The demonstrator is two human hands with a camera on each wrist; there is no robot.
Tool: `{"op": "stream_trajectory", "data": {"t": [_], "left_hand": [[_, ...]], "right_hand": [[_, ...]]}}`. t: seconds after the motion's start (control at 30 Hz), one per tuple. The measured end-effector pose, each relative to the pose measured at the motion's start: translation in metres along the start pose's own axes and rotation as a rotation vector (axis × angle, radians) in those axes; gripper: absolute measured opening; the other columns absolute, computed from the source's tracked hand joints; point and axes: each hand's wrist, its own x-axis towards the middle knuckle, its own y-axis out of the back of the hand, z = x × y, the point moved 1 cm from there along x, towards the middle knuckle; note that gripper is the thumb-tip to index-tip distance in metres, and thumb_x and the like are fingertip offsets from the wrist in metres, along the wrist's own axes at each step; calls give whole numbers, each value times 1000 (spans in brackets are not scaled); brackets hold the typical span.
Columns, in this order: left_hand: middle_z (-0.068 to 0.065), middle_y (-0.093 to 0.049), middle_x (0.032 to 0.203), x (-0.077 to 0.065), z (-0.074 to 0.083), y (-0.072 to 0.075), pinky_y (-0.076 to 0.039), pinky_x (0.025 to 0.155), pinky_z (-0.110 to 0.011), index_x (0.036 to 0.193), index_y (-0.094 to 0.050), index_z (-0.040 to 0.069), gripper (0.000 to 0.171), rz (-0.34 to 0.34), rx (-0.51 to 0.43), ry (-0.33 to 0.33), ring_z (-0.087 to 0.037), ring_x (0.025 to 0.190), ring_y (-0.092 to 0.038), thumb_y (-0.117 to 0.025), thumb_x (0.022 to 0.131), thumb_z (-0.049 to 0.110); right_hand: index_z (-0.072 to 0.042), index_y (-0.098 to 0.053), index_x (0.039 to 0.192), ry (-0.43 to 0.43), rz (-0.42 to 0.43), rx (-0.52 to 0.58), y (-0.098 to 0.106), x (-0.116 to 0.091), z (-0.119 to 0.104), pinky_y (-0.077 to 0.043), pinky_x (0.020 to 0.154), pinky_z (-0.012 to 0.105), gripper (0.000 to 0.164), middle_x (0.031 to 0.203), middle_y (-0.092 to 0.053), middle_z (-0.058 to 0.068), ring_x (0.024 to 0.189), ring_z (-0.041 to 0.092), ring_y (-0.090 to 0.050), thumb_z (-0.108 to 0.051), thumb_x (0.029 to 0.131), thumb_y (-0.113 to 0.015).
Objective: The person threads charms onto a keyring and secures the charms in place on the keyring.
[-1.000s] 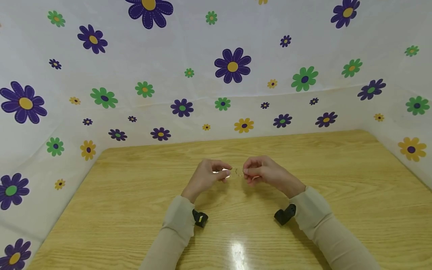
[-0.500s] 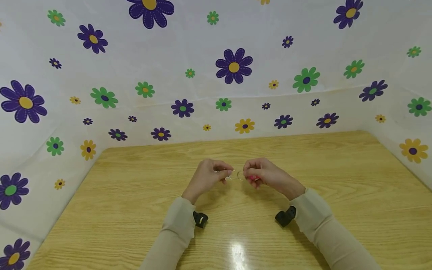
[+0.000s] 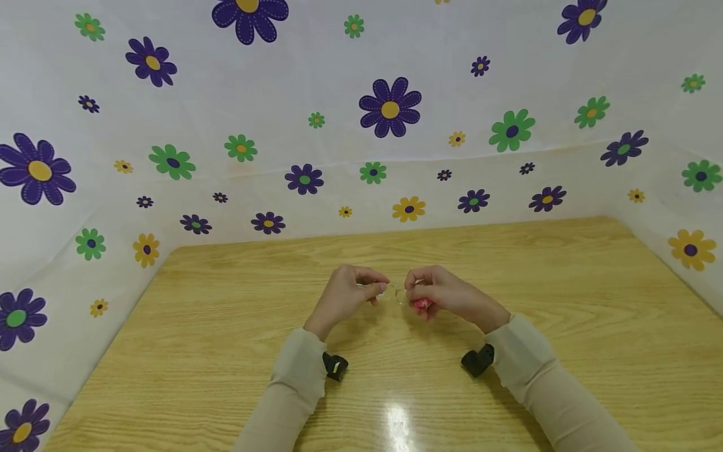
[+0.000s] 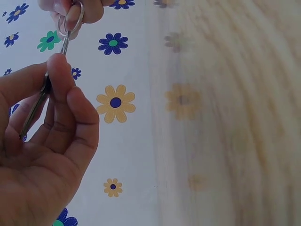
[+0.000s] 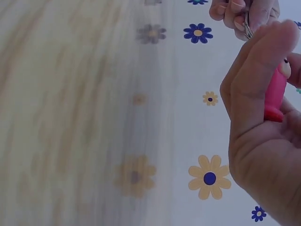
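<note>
Head view: hands [image 3: 395,294] on key ring [image 3: 393,292]

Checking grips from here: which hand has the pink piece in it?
The right hand; a pink charm sits in its fingers. The left hand pinches a metal key.

Light wooden table [image 3: 226,351] with visible grain, a bright glare spot near its front edge, white sheet [image 3: 316,56] (printed with purple, green and yellow flowers) enclosing three sides
</note>
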Motion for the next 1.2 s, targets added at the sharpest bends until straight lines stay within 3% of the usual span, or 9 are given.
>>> {"op": "stream_trajectory", "data": {"t": [0.27, 0.47, 0.77, 0.97, 1.07, 1.2], "left_hand": [[-9, -75, 101, -1, 1, -1, -42, 56, -24, 104, -77, -3, 14, 6, -10, -29, -23, 69, -69, -70, 97, 6], [-8, -75, 98, -2, 2, -1, -39, 52, -24, 103, -77, -3, 14, 12, -17, -36, -21, 67, -68, -70, 97, 6], [-8, -75, 100, -1, 1, 1, -33, 49, -23, 103, -78, -2, 13, 30, -4, -50, -17, 64, -67, -71, 96, 7], [-9, -75, 97, -1, 4, 1, -39, 51, -23, 102, -78, -3, 13, 13, -9, -58, -13, 63, -65, -71, 96, 6], [-9, -75, 98, -1, 4, 1, -40, 52, -23, 101, -78, -2, 12, 16, -6, -63, -14, 63, -66, -71, 96, 6], [-8, -75, 100, -1, 3, 1, -39, 51, -23, 101, -78, -1, 12, 29, -5, -67, -15, 64, -67, -70, 96, 7]], "right_hand": [[-1, -52, 91, 126, 35, 168, -1, 3, 3, -57, 60, 26, 15, 77, -64, 9, 62, 12, -61, 0, 103, -43], [5, -55, 99, 118, 61, 200, -2, 3, 4, -58, 62, 25, 13, 78, -65, 8, 63, 11, -62, 1, 104, -44], [-8, -61, 91, 155, -102, 292, -1, 1, 5, -57, 65, 24, 22, 82, -64, 4, 67, 9, -62, -3, 104, -44], [-2, -58, 83, 86, -20, 149, -1, 1, 1, -50, 55, 22, 28, 73, -59, 4, 58, 9, -54, -13, 108, -48], [7, -58, 88, 63, 38, 68, -1, 0, 0, -43, 50, 23, 27, 69, -55, 5, 54, 10, -48, -11, 107, -50], [14, -60, 97, 88, 93, 33, -1, 0, -1, -44, 51, 23, 24, 71, -56, 6, 56, 10, -49, -6, 106, -51]]}}
